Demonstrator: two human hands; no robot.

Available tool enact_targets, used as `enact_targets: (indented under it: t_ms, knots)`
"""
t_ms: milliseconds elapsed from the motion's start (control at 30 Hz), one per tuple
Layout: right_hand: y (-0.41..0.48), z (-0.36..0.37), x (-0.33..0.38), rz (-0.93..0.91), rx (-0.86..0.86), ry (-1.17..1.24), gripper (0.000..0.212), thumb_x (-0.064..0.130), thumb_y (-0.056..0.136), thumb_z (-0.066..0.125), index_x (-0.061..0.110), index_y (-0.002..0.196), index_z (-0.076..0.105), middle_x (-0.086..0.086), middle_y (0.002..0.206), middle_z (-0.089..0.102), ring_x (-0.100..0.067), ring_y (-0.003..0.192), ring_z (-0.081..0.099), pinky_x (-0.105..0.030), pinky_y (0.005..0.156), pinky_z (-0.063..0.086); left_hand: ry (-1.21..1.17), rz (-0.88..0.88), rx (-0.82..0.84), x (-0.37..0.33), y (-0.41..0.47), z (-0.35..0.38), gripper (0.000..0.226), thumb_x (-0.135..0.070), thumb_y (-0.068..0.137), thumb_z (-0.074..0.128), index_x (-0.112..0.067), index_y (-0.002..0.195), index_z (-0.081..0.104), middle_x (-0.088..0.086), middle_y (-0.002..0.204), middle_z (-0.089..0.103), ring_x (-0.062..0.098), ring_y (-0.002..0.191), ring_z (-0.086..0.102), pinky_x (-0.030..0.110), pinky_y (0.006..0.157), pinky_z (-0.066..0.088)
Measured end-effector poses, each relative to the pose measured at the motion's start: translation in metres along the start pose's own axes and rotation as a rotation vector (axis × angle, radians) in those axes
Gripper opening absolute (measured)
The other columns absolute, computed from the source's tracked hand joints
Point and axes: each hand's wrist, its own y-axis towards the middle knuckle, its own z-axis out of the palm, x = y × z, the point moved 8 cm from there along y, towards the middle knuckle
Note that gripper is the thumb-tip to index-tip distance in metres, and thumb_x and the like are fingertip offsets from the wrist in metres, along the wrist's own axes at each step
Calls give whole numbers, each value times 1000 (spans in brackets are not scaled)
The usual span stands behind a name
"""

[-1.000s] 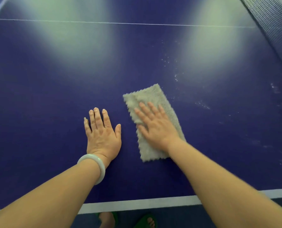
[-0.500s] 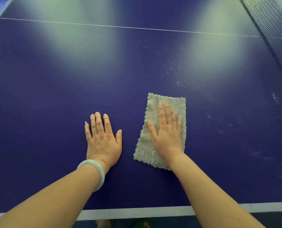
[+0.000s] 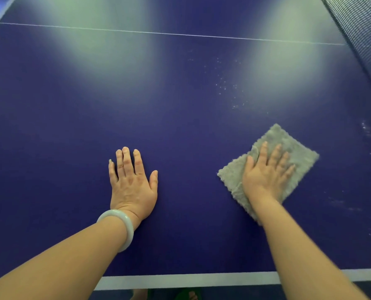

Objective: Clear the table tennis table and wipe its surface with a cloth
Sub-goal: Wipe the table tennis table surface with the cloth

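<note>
One grey cloth [image 3: 301, 154] lies flat on the blue counter [image 3: 180, 126], right of centre, under the right hand [image 3: 264, 176], whose fingers [image 3: 263, 154] are straight and pressing. Left hand [image 3: 132, 187] lies flat, braced alongside. Risk: the cloth bunches or slips from under the palm and misses the white specks [image 3: 225, 87] near the net [image 3: 357, 29].

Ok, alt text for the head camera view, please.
A person's right hand presses a grey cloth flat on a dark blue table tennis table; the left hand, a pale bangle on its wrist, rests flat to its left. White specks dot the surface beyond the cloth, and the net edges the upper right.
</note>
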Motion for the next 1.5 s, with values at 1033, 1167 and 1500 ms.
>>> enact_targets:
  t_ms: [1033,1167,1500]
  knots:
    - [-81,20,79,-300,-8,61,65,47,101,8,18,158,-4,-6,166,-12,-26,152,-15,-52,123,-5,-19,13,-15,1,-1,3,74,-47,98,30,-2,155,14,22,162,8,35,151,2,53,123,1]
    - [-75,22,1,-263,-7,10,66,48,99,7,22,159,-1,-1,166,-9,-22,153,-13,-51,123,0,1,14,-11,0,-2,2,74,-48,99,28,-2,155,13,23,162,8,35,151,2,51,123,1]
    - [-43,12,-40,-283,9,-24,68,48,98,4,18,158,-7,-4,165,-16,-24,151,-18,-52,123,-2,-245,202,-58,-96,-30,-13,53,-22,101,47,2,147,38,23,156,28,37,148,21,49,123,11]
